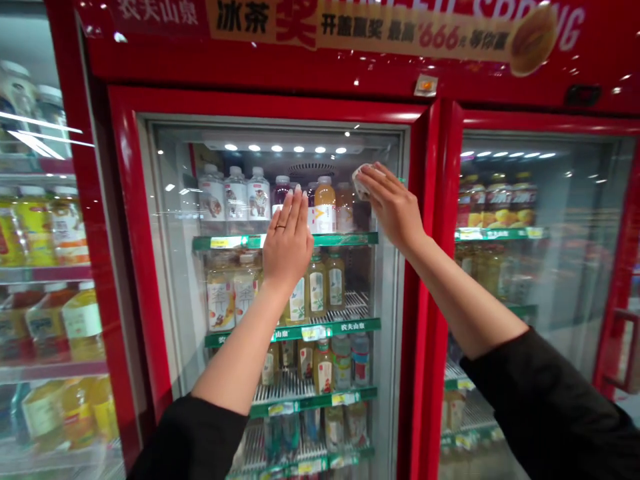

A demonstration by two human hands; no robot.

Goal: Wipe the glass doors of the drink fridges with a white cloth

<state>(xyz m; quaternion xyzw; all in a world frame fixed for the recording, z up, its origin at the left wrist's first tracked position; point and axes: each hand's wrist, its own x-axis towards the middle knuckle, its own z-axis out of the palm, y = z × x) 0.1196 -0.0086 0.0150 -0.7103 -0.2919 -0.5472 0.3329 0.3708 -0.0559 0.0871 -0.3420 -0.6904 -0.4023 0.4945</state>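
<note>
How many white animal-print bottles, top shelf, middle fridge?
3, side by side at the left end of the top shelf: leftmost bottle, middle bottle, right bottle (closest to the left hand). More may be hidden behind.

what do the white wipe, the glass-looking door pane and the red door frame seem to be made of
White wipe: soft, matte paper or cloth, crumpled under the right hand; which is unclear.
Door pane: clear and glossy, likely glass; bottles show through.
Red door frame: smooth, shiny, probably painted metal, judging by highlights; plastic is possible.
</note>
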